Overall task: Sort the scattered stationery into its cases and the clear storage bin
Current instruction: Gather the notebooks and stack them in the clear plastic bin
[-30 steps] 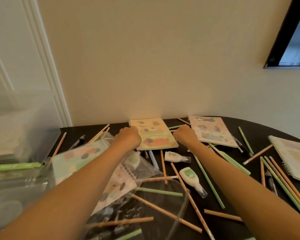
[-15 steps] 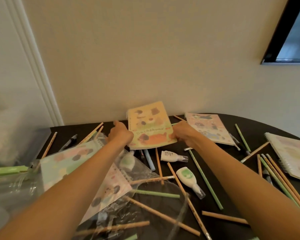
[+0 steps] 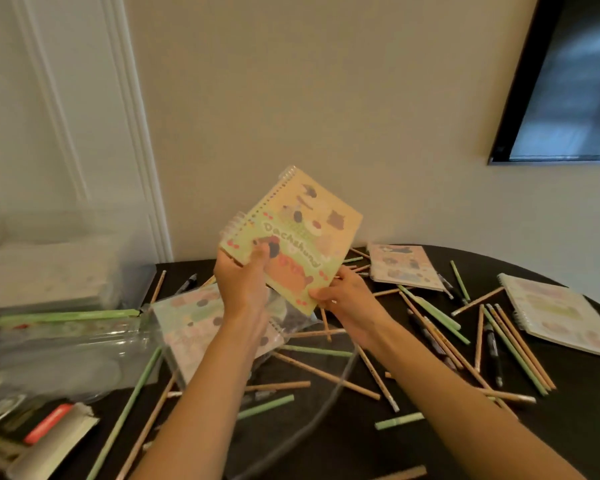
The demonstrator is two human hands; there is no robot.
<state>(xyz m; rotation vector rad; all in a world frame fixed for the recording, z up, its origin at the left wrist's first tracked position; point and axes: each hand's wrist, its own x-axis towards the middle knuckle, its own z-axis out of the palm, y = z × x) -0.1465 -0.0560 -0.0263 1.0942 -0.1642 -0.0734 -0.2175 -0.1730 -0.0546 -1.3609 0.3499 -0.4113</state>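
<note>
a yellow and green spiral notebook [image 3: 291,242] is held up off the black table [image 3: 361,438], tilted, with its wire binding along the upper left edge and its cover facing the camera. the left hand [image 3: 245,282] grips its lower left corner, thumb curled over the cover and fingers behind it. the right hand [image 3: 347,296] pinches the bottom corner, thumb on the cover and the other fingers underneath. the cover shows cartoon dogs and the word "dachshund" in green letters running down the middle; smaller marks below it are too blurred to read. beneath the hands a second pastel notebook [image 3: 194,317] lies on the table, partly under clear plastic wrapping [image 3: 291,317]. at the far edge lies a pink notebook [image 3: 404,266] with cartoon figures, and to the right a pale spiral notebook [image 3: 561,315] sits near the table's rim. wooden pencils [image 3: 326,375] and green pencils [image 3: 433,310] lie scattered and crossed all over the table, with a few dark pens [image 3: 494,355] among them on the right. at the left stands a clear storage bin [image 3: 52,344], blurred, with a green strip along its rim, and near the lower left corner lies something red and grey that cannot be made out. behind the table is a plain wall [image 3: 309,98] with a dark framed panel [image 3: 568,81] at upper right.
</note>
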